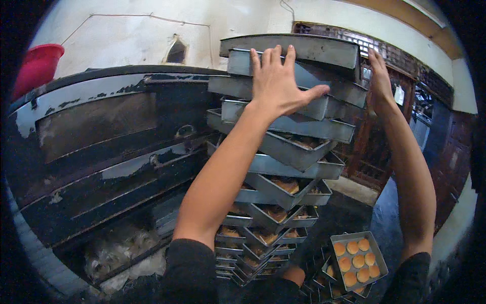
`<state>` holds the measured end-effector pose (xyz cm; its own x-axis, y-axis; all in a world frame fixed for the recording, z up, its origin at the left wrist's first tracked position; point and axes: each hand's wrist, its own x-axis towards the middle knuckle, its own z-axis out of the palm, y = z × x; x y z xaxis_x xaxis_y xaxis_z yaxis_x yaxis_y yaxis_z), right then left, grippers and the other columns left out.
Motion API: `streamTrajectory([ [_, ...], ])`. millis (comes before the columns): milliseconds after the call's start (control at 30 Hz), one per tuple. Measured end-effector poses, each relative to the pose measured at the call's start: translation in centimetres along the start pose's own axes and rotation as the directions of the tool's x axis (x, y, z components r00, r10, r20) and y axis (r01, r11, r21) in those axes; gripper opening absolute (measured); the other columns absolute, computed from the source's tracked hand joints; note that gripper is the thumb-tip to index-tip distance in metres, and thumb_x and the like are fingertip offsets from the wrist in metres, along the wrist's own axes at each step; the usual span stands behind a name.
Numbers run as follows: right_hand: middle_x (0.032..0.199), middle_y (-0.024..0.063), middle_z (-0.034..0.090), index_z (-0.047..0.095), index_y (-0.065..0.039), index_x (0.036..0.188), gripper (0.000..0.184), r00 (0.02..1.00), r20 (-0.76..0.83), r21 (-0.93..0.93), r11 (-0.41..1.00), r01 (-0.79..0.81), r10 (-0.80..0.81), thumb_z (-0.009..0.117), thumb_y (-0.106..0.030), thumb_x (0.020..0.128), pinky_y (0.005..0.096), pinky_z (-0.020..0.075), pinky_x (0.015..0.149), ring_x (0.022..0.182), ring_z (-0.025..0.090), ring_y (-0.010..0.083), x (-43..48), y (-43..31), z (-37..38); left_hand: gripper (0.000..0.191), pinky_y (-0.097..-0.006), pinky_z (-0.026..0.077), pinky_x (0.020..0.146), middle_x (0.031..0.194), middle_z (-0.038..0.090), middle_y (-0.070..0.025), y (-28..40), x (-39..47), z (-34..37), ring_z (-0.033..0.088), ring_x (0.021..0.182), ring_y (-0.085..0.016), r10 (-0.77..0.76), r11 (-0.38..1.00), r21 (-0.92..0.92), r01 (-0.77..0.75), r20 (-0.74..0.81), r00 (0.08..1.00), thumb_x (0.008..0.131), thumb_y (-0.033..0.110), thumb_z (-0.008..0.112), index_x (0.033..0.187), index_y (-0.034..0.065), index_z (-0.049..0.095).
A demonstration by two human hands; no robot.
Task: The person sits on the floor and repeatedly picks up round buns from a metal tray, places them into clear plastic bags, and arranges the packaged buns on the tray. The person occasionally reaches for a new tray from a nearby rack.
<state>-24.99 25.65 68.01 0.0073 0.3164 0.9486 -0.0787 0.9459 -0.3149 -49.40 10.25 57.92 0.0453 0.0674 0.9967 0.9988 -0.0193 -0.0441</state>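
Observation:
A tall stack of metal baking trays (296, 129) stands before me, turned at alternating angles, with browned baked goods showing in the lower ones. My left hand (279, 81), fingers spread, is raised at the near side of the upper trays; whether it touches them I cannot tell. The top tray (292, 45) lies across the stack. My right hand (381, 78) is upright beside its right end, fingers extended, with nothing seen in it. Contact there is unclear. The contents of the top trays are hidden.
A dark deck oven (98, 129) with worn doors stands at the left, a red plastic tub (40, 66) above it. At the lower right, a tray of round buns (358, 260) tops another stack. Behind are a wooden door (374, 152) and a pale wall (243, 19).

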Motion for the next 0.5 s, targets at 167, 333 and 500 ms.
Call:
streamTrajectory([
  [167, 0.155, 0.0100, 0.053, 0.053, -0.010, 0.154, 0.069, 0.957, 0.275, 0.171, 0.974, -0.147, 0.096, 0.053, -0.059, 0.106, 0.0522, 0.0338, 0.116, 0.143, 0.046, 0.0275, -2.8, -1.8, 4.9, 0.126, -0.0630, 0.014, 0.127, 0.147, 0.049, -0.0276, -0.9, -1.2, -0.4, 0.041, 0.144, -0.043, 0.111, 0.993, 0.050, -0.109, -0.029, 0.993, 0.069, 0.093, 0.066, 0.157, 0.0050, 0.047],
  [333, 0.120, 0.0034, 0.067, 0.066, -0.007, 0.128, 0.057, 0.959, 0.284, 0.100, 0.994, -0.052, 0.022, 0.057, -0.058, 0.105, 0.0407, 0.0442, 0.096, 0.111, 0.057, 0.0161, -2.1, -2.0, 6.1, 0.118, -0.0631, 0.018, 0.126, 0.143, 0.050, -0.0261, -1.2, -1.3, 0.0, 0.044, 0.141, -0.044, 0.116, 0.993, 0.024, -0.115, -0.091, 0.989, 0.068, 0.092, 0.068, 0.159, 0.0182, 0.048],
  [500, 0.119, -0.0018, 0.069, 0.068, -0.013, 0.126, 0.052, 0.952, 0.307, 0.045, 0.999, -0.026, 0.011, 0.058, -0.060, 0.104, 0.0393, 0.0474, 0.092, 0.111, 0.059, 0.0117, -1.8, -2.3, 6.2, 0.125, -0.0600, 0.015, 0.127, 0.146, 0.047, -0.0276, -1.4, -1.4, -0.1, 0.040, 0.143, -0.043, 0.105, 0.994, 0.024, -0.104, -0.072, 0.992, 0.066, 0.096, 0.063, 0.159, 0.0139, 0.047],
])
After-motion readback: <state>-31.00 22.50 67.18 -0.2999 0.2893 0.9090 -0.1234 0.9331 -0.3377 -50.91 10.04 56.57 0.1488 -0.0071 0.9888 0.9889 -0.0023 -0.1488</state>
